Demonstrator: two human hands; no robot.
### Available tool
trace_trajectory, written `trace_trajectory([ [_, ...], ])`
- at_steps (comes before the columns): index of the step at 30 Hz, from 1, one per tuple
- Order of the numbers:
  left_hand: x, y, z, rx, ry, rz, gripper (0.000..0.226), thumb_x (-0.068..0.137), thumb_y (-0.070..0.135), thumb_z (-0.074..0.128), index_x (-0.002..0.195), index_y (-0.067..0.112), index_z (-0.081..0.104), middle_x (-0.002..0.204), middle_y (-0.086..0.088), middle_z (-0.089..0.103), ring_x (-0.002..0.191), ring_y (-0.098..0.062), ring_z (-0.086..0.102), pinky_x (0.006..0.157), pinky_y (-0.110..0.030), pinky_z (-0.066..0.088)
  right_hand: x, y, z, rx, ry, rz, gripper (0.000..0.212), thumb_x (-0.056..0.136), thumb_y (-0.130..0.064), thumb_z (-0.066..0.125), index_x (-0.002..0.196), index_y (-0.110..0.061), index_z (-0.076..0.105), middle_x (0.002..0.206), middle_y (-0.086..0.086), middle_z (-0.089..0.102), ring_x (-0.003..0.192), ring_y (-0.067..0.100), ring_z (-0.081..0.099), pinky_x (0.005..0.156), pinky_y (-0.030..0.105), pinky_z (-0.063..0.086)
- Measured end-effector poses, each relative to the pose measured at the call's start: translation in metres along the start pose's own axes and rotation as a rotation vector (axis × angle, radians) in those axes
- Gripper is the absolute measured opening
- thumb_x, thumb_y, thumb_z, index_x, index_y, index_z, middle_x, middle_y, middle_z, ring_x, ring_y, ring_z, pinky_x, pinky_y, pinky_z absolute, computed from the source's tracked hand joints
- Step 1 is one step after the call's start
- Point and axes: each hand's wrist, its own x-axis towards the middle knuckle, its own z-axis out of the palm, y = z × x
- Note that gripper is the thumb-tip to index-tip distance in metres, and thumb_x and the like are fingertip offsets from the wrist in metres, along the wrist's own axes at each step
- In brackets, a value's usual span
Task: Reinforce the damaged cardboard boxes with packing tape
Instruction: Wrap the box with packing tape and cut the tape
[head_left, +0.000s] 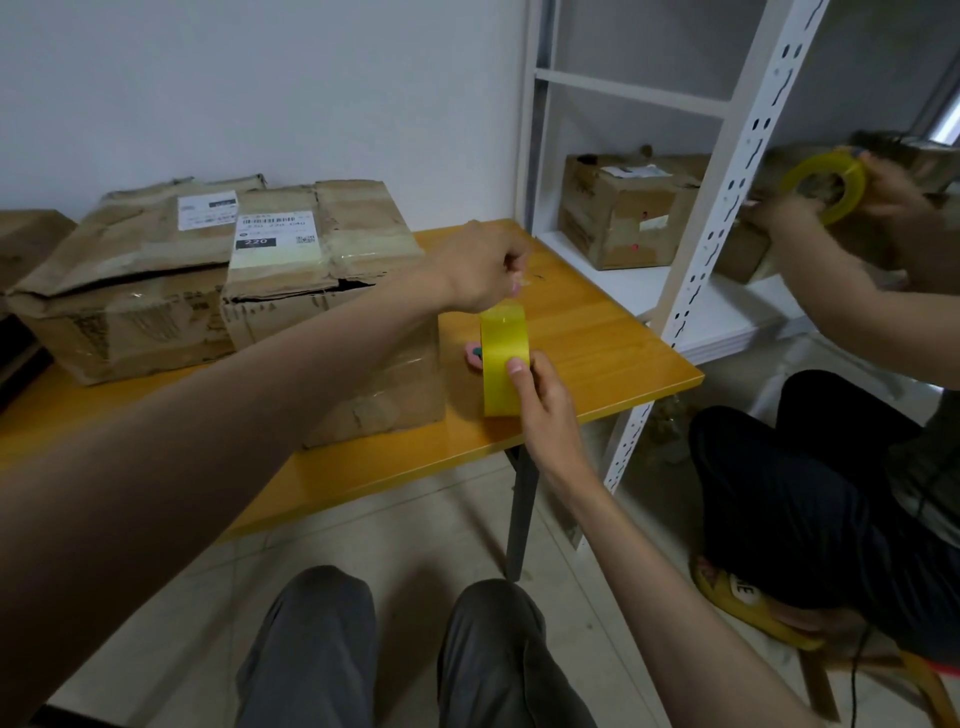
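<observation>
My right hand (543, 397) grips a yellow roll of packing tape (503, 358) edge-on over the right part of the orange table (613, 353). Just above the roll, my left hand (480, 270) pinches the loose clear end of the tape. A torn cardboard box (332, 291) with a white shipping label stands on the table right beside the roll, its top edge split open. A second crushed box (124, 280) lies to its left.
A white metal shelf (727, 208) stands right of the table with a worn box (623, 213) on it. Another person (831, 270) sits at the right, holding a tape roll against a box. A small pink object (472, 356) lies behind my roll.
</observation>
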Motion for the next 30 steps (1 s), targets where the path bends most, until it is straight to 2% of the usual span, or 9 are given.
trace_trajectory([
  [2, 0.002, -0.001, -0.003, -0.081, 0.028, -0.036, 0.025, 0.092, 0.006, 0.065, 0.074, 0.020, 0.055, 0.090, -0.002, 0.066, 0.066, -0.005, 0.055, 0.079, -0.030, 0.049, 0.002, -0.007, 0.000, 0.025, 0.024, -0.006, 0.039, 0.105, -0.036, 0.044, 0.098, 0.000, 0.054, 0.085, 0.016, 0.056, 0.075, 0.028, 0.049, 0.065, 0.030, 0.039],
  [5, 0.004, -0.002, -0.009, -0.222, 0.078, -0.075, 0.032, 0.094, 0.006, 0.065, 0.070, 0.024, 0.054, 0.080, 0.002, 0.064, 0.054, 0.002, 0.057, 0.061, -0.011, 0.045, 0.008, -0.018, -0.004, 0.045, 0.053, 0.016, 0.027, 0.110, -0.025, 0.044, 0.087, -0.012, 0.051, 0.071, -0.017, 0.056, 0.067, -0.002, 0.049, 0.064, 0.017, 0.037],
  [7, 0.004, -0.003, -0.012, -0.227, 0.093, -0.068, 0.032, 0.095, 0.009, 0.066, 0.071, 0.026, 0.053, 0.081, 0.003, 0.061, 0.058, 0.001, 0.054, 0.058, -0.009, 0.040, 0.011, -0.026, -0.006, 0.026, 0.070, 0.012, 0.026, 0.110, -0.018, 0.044, 0.085, -0.016, 0.050, 0.070, -0.025, 0.061, 0.067, -0.007, 0.053, 0.065, 0.012, 0.038],
  [13, -0.004, -0.001, -0.022, -0.157, 0.110, 0.003, 0.014, 0.096, 0.007, 0.062, 0.085, 0.014, 0.056, 0.090, -0.005, 0.064, 0.063, -0.001, 0.050, 0.057, -0.009, 0.036, 0.016, -0.032, -0.007, -0.071, 0.124, -0.019, 0.030, 0.106, -0.032, 0.050, 0.089, -0.008, 0.053, 0.072, -0.004, 0.053, 0.066, 0.009, 0.048, 0.063, 0.031, 0.040],
  [19, -0.008, 0.009, -0.049, -0.103, 0.138, 0.059, 0.014, 0.096, 0.008, 0.063, 0.085, 0.014, 0.056, 0.084, 0.000, 0.061, 0.062, -0.002, 0.048, 0.055, -0.008, 0.036, 0.027, -0.056, -0.011, -0.171, 0.160, -0.006, 0.038, 0.104, -0.035, 0.053, 0.068, -0.032, 0.041, 0.057, -0.013, 0.041, 0.056, 0.007, 0.036, 0.060, 0.033, 0.031],
  [23, -0.016, 0.007, -0.073, -0.141, 0.144, 0.036, 0.014, 0.097, 0.011, 0.063, 0.085, 0.016, 0.056, 0.089, 0.000, 0.062, 0.065, -0.002, 0.052, 0.054, -0.006, 0.036, 0.040, -0.080, -0.014, -0.266, 0.131, 0.014, 0.047, 0.099, -0.052, 0.051, 0.070, -0.016, 0.046, 0.057, -0.003, 0.037, 0.058, 0.023, 0.044, 0.061, 0.049, 0.049],
  [25, -0.022, 0.001, -0.081, -0.238, 0.157, -0.005, 0.016, 0.098, 0.013, 0.061, 0.084, 0.017, 0.056, 0.088, 0.000, 0.061, 0.066, -0.007, 0.057, 0.053, -0.007, 0.037, 0.046, -0.094, -0.019, -0.307, 0.127, -0.017, 0.053, 0.097, -0.056, 0.052, 0.069, -0.011, 0.048, 0.056, -0.001, 0.037, 0.061, 0.030, 0.048, 0.063, 0.051, 0.047],
  [28, -0.030, -0.007, -0.090, -0.368, 0.172, -0.062, 0.017, 0.099, 0.013, 0.059, 0.083, 0.019, 0.056, 0.090, 0.002, 0.060, 0.067, -0.009, 0.057, 0.064, -0.017, 0.042, 0.052, -0.112, -0.026, -0.303, 0.136, -0.053, 0.071, 0.089, -0.068, 0.052, 0.078, 0.002, 0.059, 0.067, 0.020, 0.054, 0.069, 0.036, 0.055, 0.062, 0.051, 0.044],
  [30, -0.035, -0.010, -0.095, -0.417, 0.176, -0.082, 0.016, 0.099, 0.011, 0.058, 0.084, 0.018, 0.056, 0.088, 0.006, 0.059, 0.069, -0.009, 0.056, 0.069, -0.021, 0.043, 0.053, -0.122, -0.028, -0.300, 0.135, -0.050, 0.077, 0.082, -0.075, 0.051, 0.083, 0.002, 0.064, 0.077, 0.023, 0.062, 0.074, 0.035, 0.060, 0.064, 0.053, 0.049],
])
